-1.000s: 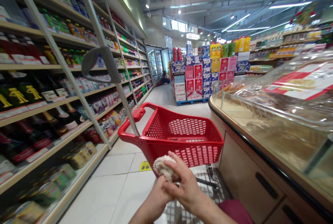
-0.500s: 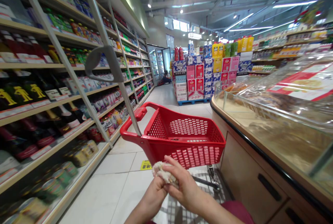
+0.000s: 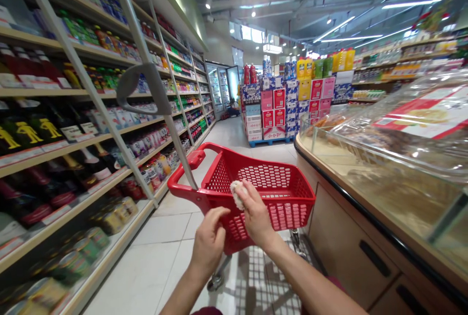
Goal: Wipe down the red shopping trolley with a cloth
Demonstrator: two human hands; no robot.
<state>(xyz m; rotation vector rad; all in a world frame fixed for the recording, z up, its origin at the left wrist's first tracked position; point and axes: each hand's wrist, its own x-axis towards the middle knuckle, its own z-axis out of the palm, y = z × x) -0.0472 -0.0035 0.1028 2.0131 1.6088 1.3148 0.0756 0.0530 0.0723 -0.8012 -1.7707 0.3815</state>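
The right hand's grip pinched a bunched whitish cloth at the red shopping cart's near rim, probably wadded to fit the fingers; contact there was unclear. The left hand, its grip empty and loosely curled, hung alongside, perhaps leaving the right one room.
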